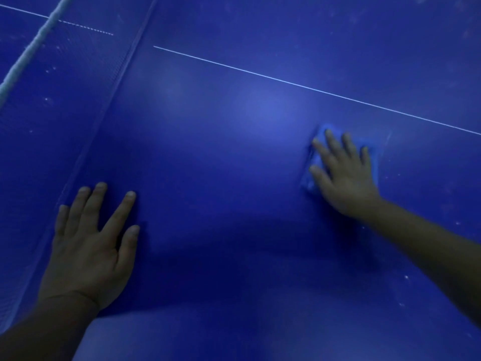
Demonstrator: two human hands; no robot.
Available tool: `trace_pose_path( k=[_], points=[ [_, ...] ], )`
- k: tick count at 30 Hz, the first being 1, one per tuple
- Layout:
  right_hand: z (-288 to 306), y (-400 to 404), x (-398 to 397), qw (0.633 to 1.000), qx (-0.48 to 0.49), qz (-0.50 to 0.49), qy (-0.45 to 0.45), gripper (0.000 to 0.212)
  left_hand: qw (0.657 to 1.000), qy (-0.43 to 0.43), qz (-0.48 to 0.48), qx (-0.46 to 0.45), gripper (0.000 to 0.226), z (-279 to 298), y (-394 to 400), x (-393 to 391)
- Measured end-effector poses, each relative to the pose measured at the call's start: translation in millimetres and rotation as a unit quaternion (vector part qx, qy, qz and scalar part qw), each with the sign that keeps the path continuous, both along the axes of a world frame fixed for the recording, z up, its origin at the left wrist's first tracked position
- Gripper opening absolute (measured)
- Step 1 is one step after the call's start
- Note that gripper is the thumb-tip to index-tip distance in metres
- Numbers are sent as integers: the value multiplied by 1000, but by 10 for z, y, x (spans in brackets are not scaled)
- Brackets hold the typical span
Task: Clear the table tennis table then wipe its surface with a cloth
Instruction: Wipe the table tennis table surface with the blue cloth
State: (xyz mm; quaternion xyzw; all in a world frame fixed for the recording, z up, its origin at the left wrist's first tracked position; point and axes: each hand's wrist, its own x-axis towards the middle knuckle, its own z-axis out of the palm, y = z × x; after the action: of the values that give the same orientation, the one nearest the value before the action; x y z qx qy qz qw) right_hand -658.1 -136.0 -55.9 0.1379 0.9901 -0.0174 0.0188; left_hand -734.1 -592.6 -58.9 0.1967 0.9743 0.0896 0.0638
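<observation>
Cloth, small, folded, blue [316, 162], lies under my right hand [343, 175], fingers flat, pressing it on the blue counter [221, 157]; left hand [91, 246] braces flat, holding nothing; I'd sweep overlapping strokes toward the dust specks [406, 277] beyond my right forearm

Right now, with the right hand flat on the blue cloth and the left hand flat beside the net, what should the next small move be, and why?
Probably slide the right hand and the cloth rightward: pale specks dot the table surface there, while the patch between the hands looks clean. The left hand can stay flat by the net as a brace.
</observation>
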Motion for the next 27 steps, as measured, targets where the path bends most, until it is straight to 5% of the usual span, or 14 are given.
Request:
trace_pose_path(
  k=[3, 8, 13, 16, 22, 27],
  points=[
    [32, 130, -1, 998, -1, 59, -21, 70, 1000, -4, -3, -5, 61, 8, -5, -12],
    [128, 539, -525, 997, 1, -70, -24, 65, 1000, 14, 5, 9, 64, 48, 36, 34],
    [51, -371, 1009, 985, 1, 173, -6, 63, 998, 12, 4, -60, 70, 129, 80, 73],
    [90, -371, 1391, 965, -2, 258, -50, 61, 999, 32, 26, -19, 68, 231, 156, 309],
    [206, 366, 312, 995, -22, -78, -57, 61, 989, 28, -135, 57, 68, 251, 523, 1501],
    [103, -453, 1619, 999, -13, 14, -30, 63, 981, -13, -193, 10, 67, 146, 552, 1774]
  ],
)
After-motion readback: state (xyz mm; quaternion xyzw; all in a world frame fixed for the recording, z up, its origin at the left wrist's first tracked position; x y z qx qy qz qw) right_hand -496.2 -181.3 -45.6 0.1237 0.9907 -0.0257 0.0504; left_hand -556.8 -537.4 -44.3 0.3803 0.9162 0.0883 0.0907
